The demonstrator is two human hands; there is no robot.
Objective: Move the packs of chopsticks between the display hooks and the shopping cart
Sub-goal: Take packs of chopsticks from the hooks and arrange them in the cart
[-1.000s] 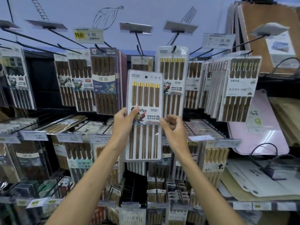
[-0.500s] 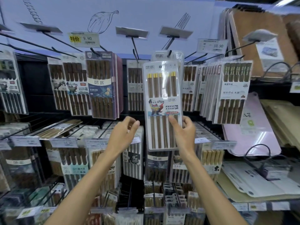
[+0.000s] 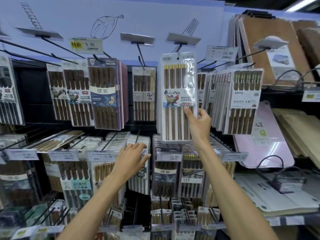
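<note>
One chopstick pack (image 3: 178, 97) in right hand (image 3: 199, 122) grip | left hand (image 3: 133, 158) empty, fingers spread

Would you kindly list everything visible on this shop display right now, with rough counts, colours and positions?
held chopstick pack: one, clear with brown gold-tipped sticks, raised at the top-centre hook
display hooks: many, black wire, upper and middle rows
hanging chopstick packs: many, mostly brown sticks, across the upper hooks
lower chopstick packs: many, brown and tan, middle and bottom rows
price tags: several, white, one with yellow, on the hook ends and shelf edges
cutting boards: several, brown, upper right
pink board: one, right of centre
backboard: one, pale blue with line drawings, top
left hand: open, at the lower packs
right hand: gripping the held pack's lower right edge
</note>
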